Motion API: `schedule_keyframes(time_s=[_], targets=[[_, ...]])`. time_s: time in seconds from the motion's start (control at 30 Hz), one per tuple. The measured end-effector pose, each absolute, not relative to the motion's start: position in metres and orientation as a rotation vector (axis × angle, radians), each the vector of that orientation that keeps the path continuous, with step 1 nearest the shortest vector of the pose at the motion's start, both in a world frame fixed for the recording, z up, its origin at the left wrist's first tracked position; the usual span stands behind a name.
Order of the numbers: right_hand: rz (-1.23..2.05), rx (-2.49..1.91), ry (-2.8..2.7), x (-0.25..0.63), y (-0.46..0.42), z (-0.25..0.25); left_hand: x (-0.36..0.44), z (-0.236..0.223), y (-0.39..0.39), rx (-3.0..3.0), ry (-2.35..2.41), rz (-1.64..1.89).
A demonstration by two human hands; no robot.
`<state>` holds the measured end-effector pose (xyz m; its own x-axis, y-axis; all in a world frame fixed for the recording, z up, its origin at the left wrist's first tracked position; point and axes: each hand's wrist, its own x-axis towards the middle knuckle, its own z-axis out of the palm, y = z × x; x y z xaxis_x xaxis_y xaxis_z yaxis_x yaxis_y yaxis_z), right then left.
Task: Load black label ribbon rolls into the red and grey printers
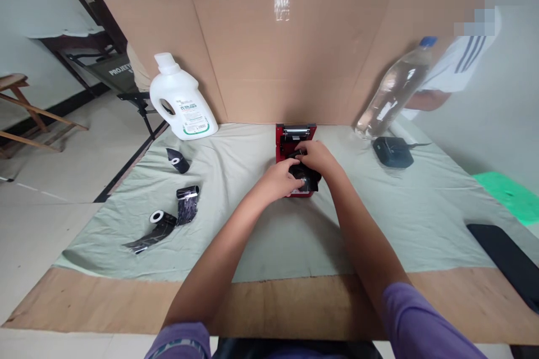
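A small red and black machine (278, 139) stands at the middle of the cloth, with its lid raised and a metal roller (296, 133) showing inside the lid. A roll of shiny black film (309, 178) sits in its lower part, with some film hanging over the front. My left hand (281, 180) grips the roll from the left, thumb and fingers on the film. From the right, my right hand (316, 157) pinches the back of the same black film with bent fingers. My hands partly hide the roll and the machine's inside.
Several black film rolls (187, 205) lie on the left of the pale green cloth (278, 252). A white detergent jug (185, 101) and a clear bottle (393, 92) stand by the cardboard screen (290, 61). A black box (392, 151), a phone (505, 258) and another person's arm (429, 100) are right.
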<state>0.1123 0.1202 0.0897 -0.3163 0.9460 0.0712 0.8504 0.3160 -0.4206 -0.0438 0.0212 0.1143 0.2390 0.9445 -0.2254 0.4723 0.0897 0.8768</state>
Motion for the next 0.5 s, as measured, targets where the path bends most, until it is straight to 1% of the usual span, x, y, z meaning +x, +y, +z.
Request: schedule_keyframes(time_s=[0.1,0.27,0.4,0.5], targets=[[0.43,-1.636,-2.288,0.112,0.123,0.088,-0.045,0.116,0.02,1.567,1.434,0.62],[0.683,-1.554,-2.12,0.118,0.126,0.088,-0.058,0.121,0.019,1.619,1.461,0.643],[0.731,-1.501,-1.979,0.116,0.122,0.09,-0.072,0.126,0.02,1.615,1.451,0.668],[0.726,-1.487,-1.972,0.111,0.117,0.092,-0.078,0.126,0.021,1.599,1.434,0.69]])
